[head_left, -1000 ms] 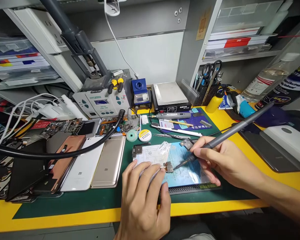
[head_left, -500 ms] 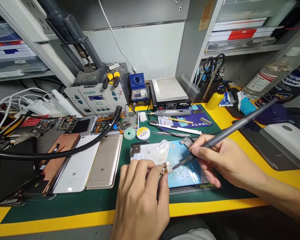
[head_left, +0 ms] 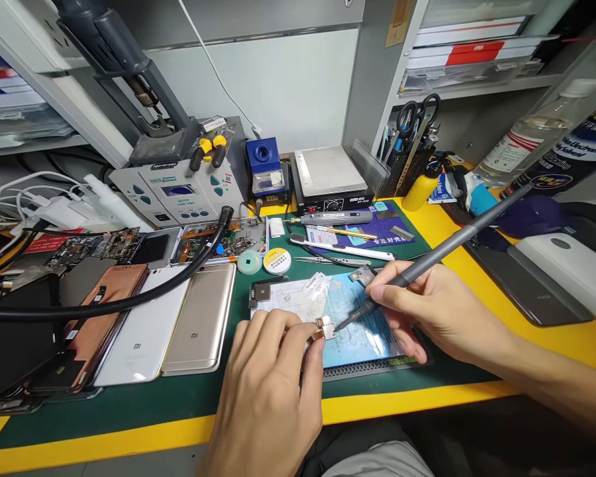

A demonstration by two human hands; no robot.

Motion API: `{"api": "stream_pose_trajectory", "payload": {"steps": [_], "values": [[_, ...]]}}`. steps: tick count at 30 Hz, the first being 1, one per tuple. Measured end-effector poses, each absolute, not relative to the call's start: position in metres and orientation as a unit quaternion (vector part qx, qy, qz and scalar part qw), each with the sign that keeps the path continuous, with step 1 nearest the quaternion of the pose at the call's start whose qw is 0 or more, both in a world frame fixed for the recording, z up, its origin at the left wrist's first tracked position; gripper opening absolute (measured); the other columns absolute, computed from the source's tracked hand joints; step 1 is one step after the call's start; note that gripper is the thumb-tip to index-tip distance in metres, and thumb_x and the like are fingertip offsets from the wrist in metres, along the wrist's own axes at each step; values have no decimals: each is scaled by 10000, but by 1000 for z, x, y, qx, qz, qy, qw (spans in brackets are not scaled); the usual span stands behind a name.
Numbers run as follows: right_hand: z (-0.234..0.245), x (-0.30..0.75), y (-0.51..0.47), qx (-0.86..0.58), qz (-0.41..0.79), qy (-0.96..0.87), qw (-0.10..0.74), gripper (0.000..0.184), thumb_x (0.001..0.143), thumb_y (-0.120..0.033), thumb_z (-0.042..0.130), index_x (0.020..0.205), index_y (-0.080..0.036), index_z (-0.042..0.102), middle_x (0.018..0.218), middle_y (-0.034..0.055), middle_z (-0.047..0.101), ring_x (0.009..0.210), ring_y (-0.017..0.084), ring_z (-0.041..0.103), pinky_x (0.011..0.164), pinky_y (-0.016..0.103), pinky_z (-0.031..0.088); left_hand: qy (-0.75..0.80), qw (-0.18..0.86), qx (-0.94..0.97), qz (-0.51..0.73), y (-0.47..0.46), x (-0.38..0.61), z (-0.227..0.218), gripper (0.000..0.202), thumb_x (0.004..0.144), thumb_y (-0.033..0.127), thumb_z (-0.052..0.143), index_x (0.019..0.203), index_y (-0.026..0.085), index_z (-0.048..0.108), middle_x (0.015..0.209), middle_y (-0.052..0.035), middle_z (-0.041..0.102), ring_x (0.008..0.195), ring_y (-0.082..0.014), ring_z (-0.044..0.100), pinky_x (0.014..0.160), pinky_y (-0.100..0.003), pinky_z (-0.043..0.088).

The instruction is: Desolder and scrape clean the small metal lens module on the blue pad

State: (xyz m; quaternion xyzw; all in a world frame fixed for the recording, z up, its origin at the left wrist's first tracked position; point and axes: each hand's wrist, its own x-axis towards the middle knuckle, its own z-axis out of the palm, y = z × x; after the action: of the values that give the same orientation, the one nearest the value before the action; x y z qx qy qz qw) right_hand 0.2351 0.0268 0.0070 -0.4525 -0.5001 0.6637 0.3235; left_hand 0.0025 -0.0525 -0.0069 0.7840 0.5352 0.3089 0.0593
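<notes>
My left hand (head_left: 273, 384) pinches a small metal phone part (head_left: 324, 328) between thumb and forefinger, low over a blue and white sheet (head_left: 350, 348). In my right hand (head_left: 422, 298) is a grey soldering iron (head_left: 432, 255), gripped like a pen and slanting up to the right. Its dark tip is at the right edge of the part; whether it touches, I cannot tell. Another metal-shielded part (head_left: 361, 275) lies just behind my right fingers, partly covered by them. A small dark module (head_left: 261, 293) rests on the sheet's far left corner.
Phones, a white one (head_left: 139, 331) and a gold one (head_left: 198, 321), lie left under a black hose (head_left: 179, 281). Behind the sheet are tweezers (head_left: 328, 262), a white brush (head_left: 342, 249) and a round tin (head_left: 277, 261). A hot plate (head_left: 330, 175) and soldering station (head_left: 173, 192) stand farther back.
The whole view has shifted slightly, so things sit a little farther left. Both hands keep their holds, and the iron's tip stays at the small part's edge.
</notes>
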Motion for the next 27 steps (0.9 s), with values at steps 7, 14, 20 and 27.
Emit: {"api": "stream_pose_trajectory", "payload": {"steps": [7, 14, 20, 27], "values": [[6, 236, 29, -448, 661, -504, 329, 312, 900, -436, 841, 829, -199, 651, 464, -37, 642, 294, 131, 569, 300, 188, 456, 530, 64, 788, 307, -50, 2, -4, 104, 1049, 133, 578, 1065, 209, 647, 973, -36, 638, 901, -231, 555, 784, -392, 400], [12, 233, 30, -451, 657, -501, 338, 326, 865, -431, 863, 795, -196, 649, 422, -33, 616, 277, 138, 559, 277, 190, 441, 531, 69, 791, 296, -49, 1, -2, 92, 1050, 148, 586, 1025, 188, 665, 985, -49, 655, 925, -240, 596, 826, -413, 465], [13, 230, 31, -452, 655, -496, 347, 313, 827, -399, 883, 765, -192, 656, 427, -35, 613, 279, 140, 566, 263, 188, 438, 532, 75, 792, 291, -48, 1, 0, 76, 1049, 154, 601, 1033, 168, 674, 995, -54, 653, 944, -248, 611, 850, -433, 490], [11, 232, 32, -451, 654, -501, 343, 252, 839, -325, 859, 759, -190, 663, 444, -37, 614, 283, 144, 579, 263, 191, 439, 534, 75, 793, 284, -48, 2, 1, 70, 1047, 159, 603, 1023, 169, 667, 997, -57, 651, 957, -257, 617, 860, -439, 493]]}}
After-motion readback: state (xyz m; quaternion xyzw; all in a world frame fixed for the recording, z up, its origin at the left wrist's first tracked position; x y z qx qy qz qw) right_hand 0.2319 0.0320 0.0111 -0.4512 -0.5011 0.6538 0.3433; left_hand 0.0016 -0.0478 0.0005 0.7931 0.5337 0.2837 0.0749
